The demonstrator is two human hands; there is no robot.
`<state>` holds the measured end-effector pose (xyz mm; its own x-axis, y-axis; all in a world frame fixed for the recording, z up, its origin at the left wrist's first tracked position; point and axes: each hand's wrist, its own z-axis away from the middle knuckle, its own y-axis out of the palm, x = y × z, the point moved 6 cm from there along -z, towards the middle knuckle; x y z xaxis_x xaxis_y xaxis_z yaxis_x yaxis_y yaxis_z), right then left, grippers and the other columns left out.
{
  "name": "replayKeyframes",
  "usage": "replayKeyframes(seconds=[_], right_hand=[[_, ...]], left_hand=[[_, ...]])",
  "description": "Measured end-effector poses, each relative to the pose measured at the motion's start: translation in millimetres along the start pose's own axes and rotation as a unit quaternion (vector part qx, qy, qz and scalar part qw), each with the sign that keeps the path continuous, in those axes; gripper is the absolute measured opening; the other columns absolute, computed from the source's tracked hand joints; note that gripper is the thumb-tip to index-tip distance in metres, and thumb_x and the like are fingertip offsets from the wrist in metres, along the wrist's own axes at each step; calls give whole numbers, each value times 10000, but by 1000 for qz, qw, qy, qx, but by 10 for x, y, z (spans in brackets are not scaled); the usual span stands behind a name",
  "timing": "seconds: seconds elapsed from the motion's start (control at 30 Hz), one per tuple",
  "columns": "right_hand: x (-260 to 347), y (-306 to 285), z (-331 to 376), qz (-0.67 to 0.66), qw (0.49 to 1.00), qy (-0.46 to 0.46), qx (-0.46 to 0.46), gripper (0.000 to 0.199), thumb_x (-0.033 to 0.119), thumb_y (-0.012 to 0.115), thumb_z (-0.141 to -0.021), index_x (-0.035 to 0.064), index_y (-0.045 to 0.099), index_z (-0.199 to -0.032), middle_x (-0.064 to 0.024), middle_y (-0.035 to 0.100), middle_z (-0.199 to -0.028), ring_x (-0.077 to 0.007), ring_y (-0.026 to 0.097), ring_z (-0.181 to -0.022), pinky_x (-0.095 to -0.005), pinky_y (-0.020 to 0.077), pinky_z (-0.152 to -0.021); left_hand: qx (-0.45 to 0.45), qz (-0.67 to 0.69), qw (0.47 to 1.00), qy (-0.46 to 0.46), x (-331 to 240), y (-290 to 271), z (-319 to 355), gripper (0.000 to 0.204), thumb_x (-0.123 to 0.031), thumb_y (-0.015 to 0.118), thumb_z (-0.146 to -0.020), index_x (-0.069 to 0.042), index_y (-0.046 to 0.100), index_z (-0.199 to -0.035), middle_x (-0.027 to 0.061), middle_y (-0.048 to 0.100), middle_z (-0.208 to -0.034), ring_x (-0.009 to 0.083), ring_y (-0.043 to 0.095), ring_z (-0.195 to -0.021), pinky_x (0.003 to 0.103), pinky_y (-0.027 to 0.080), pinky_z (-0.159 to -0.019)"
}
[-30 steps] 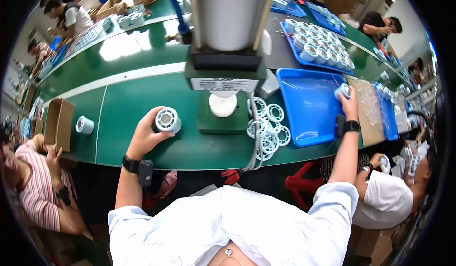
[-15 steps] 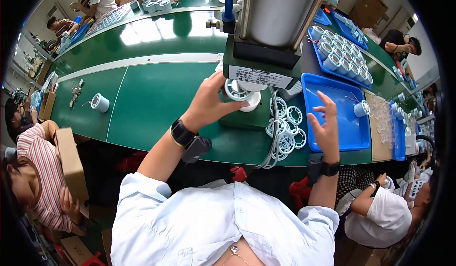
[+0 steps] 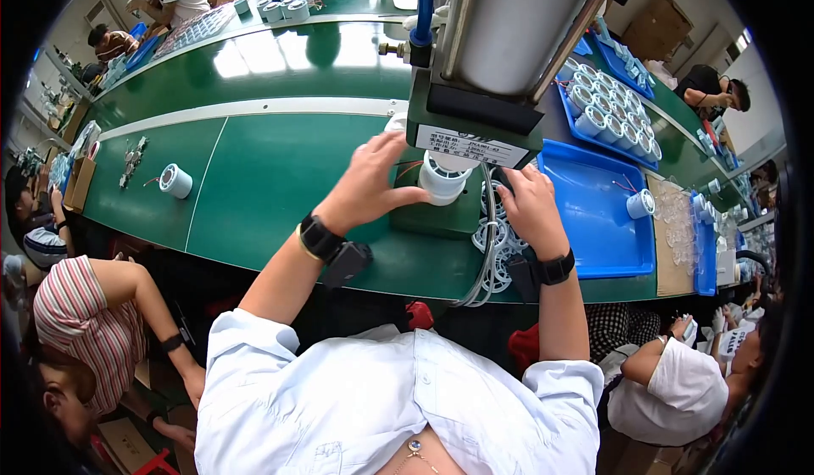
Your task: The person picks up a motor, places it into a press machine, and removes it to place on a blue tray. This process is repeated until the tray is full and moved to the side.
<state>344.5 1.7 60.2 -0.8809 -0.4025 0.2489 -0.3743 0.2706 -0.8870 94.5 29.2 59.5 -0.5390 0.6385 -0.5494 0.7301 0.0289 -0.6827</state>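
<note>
A white cylindrical part (image 3: 443, 185) sits on the green base of the bench press (image 3: 475, 140), directly beneath its head. Beside it, my left hand (image 3: 363, 185) is open, with fingers and thumb spread on the part's left side; the thumb tip comes close to the part, and I cannot tell if it touches. My right hand (image 3: 536, 211) is at the press's right side, fingers stretched out and holding nothing visible. Its fingertips lie near a dark piece by the press, partly hidden. White slotted rings (image 3: 494, 236) lie in a pile between the press and that hand, behind grey cables.
A blue tray (image 3: 593, 259) on the right holds one white cylinder (image 3: 641, 204). Farther back, another tray is filled with white cylinders (image 3: 623, 123). One wired cylinder (image 3: 175, 181) stands left on the green bench (image 3: 280, 187). Co-workers sit on both sides.
My left hand has let go of the white part, now seated under the press. My right hand has moved left from above the blue tray to the press's side.
</note>
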Motion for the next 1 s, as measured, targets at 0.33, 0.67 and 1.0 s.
replayKeyframes(seconds=[0.33, 0.67, 1.0], right_hand=[[26, 10, 11, 46, 997, -40, -51, 212, 152, 596, -898, 48, 669, -1068, -121, 634, -985, -287, 556, -1003, -402, 362, -978], [713, -38, -468, -209, 962, 117, 131, 517, 243, 797, -722, 19, 600, -1145, -161, 650, -926, -340, 638, -913, -393, 508, -788], [515, -292, -418, -263, 954, 115, -84, 633, 266, 805, -728, 2, 556, -1247, -199, 648, -1126, -334, 630, -1020, -350, 493, -875]], left_hand=[[-87, -425, 834, -341, 2027, -2576, 1737, 440, -359, 698, -831, -186, 626, -1229, 95, 521, -1384, 352, 398, -1324, 461, 319, -1090], [-4, -353, 906, -234, 1572, -1975, 1518, 605, -59, 668, -755, -155, 546, -1339, 168, 475, -1411, 365, 422, -1293, 433, 334, -1099], [-11, -108, 986, -125, 436, -765, 769, 660, -40, 786, -699, -108, 568, -1319, 98, 581, -1124, 284, 562, -987, 381, 472, -881]])
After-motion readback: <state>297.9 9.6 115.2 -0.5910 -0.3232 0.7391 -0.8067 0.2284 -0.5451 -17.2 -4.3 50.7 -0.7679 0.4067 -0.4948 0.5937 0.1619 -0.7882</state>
